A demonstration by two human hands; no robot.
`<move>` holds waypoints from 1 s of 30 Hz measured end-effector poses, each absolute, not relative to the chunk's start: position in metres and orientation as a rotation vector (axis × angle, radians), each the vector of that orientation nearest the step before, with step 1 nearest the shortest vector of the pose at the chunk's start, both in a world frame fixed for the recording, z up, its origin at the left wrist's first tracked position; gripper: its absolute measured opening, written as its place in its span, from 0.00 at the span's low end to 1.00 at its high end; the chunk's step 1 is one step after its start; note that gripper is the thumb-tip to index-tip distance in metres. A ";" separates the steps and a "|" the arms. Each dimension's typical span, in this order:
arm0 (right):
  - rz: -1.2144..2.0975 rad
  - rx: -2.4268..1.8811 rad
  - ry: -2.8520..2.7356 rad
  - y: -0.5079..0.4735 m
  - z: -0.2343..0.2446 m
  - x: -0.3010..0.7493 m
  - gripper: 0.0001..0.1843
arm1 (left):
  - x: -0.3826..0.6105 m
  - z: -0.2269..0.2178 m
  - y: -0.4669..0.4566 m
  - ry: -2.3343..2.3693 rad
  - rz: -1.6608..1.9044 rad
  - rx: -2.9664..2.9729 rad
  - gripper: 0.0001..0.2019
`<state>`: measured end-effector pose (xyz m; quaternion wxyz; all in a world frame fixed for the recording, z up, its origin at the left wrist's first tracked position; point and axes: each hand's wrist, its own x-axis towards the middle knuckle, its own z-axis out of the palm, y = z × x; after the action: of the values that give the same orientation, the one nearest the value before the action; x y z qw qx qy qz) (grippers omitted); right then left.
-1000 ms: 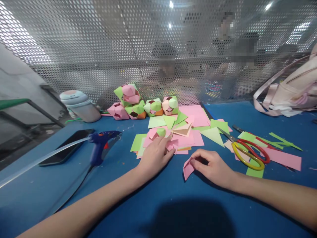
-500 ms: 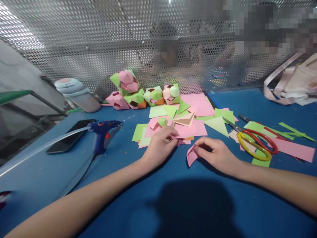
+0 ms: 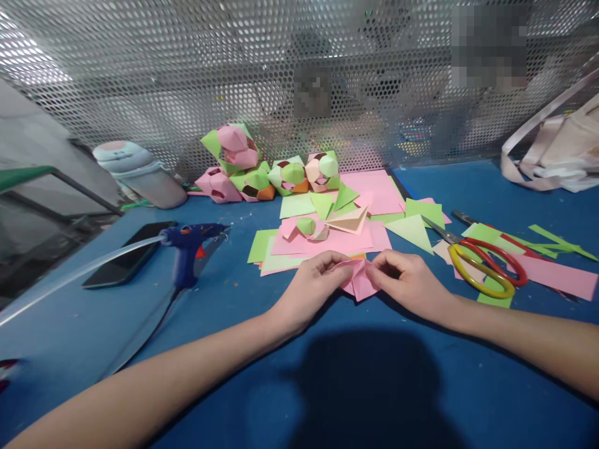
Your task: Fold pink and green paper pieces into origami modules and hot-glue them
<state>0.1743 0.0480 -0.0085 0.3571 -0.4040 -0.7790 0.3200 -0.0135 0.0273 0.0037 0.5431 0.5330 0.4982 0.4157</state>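
Note:
Both hands pinch folded pink paper [image 3: 358,284] just above the blue table, close in front of the paper pile. My left hand [image 3: 314,288] is closed on its left side, thumb on top. From the right, my right hand [image 3: 408,282] grips the other side between thumb and fingers. A crease runs down the paper's middle; whether it is one piece or two put together I cannot tell. Behind the hands lie pink sheets [image 3: 322,240], with a small folded green piece [image 3: 306,226] and a folded peach piece [image 3: 350,220] on top.
A blue glue gun [image 3: 188,249] stands at left by a dark phone [image 3: 128,255] and a bottle [image 3: 143,174]. Folded paper balls [image 3: 255,181] line the perforated metal screen. Yellow-and-red-handled scissors [image 3: 482,268] lie at right among paper scraps. A pale bag [image 3: 571,149] sits far right.
My left hand has come off the paper pile and moved right and nearer, to the pink paper at my right hand. Both hands now hold pink paper together.

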 end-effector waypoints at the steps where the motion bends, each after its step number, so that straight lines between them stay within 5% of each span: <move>1: 0.822 -1.041 -2.019 0.048 -0.009 0.174 0.10 | -0.014 0.003 0.027 1.184 0.996 1.269 0.09; 30: 1.033 -0.996 -1.873 0.065 -0.013 0.174 0.10 | -0.013 -0.011 0.043 1.251 0.987 1.284 0.04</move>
<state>0.1736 0.0648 -0.0134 0.3811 -0.3901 -0.7339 0.4049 -0.0130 0.0428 -0.0108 0.5207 0.5357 0.5218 0.4118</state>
